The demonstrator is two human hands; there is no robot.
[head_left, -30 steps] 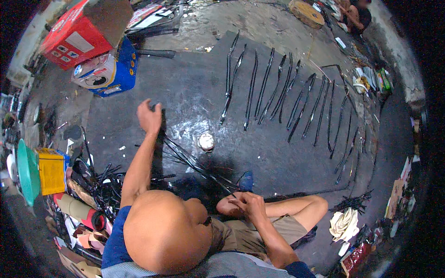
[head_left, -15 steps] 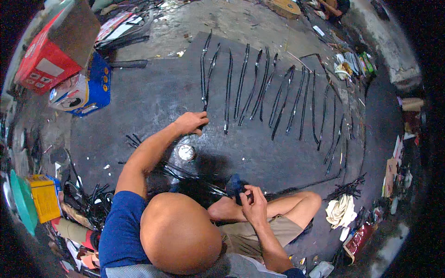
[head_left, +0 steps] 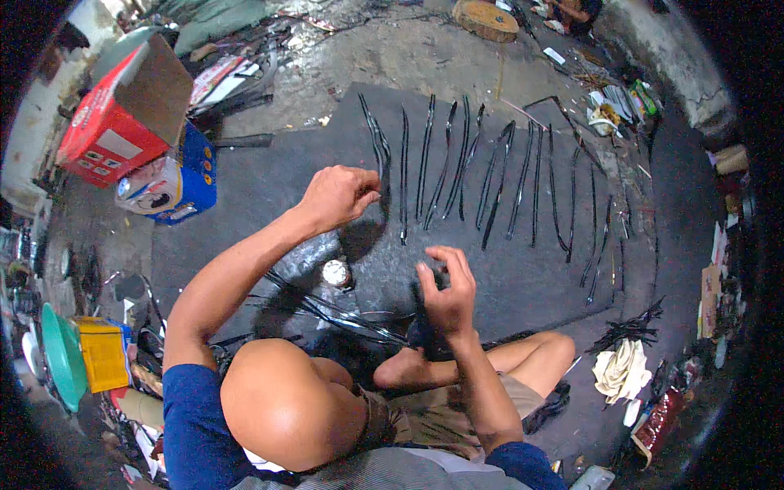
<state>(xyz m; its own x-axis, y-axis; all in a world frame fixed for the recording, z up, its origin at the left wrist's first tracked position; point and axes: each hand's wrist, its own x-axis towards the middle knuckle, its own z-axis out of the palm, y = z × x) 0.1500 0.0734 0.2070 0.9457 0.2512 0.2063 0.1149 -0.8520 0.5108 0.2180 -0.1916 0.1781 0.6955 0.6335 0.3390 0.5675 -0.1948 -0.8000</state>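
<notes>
My left hand (head_left: 343,198) is closed, its fingertips pinching the near end of a pair of thin, shiny black strips (head_left: 374,131) at the left end of a row. What the strips are made of I cannot tell. Several similar black strips (head_left: 429,155) lie spread side by side to the right. My right hand (head_left: 449,292) hovers over the dark mat with thumb and fingers curved apart, nothing visible between them. Close to my left forearm stands a small round tin with a pale top (head_left: 336,273). A loose bundle of black strips (head_left: 339,314) lies in front of my legs.
A red carton (head_left: 122,122) and a blue carton (head_left: 192,175) stand at the far left. By my left side are a green basin (head_left: 64,357) and a yellow box (head_left: 102,354). Pale cloth (head_left: 621,371) lies at right; a wooden block (head_left: 486,20) sits far back.
My right hand has risen from beside my foot to over the mat, its fingers spreading. My left hand has come up a little, and the strips at its fingertips have shifted.
</notes>
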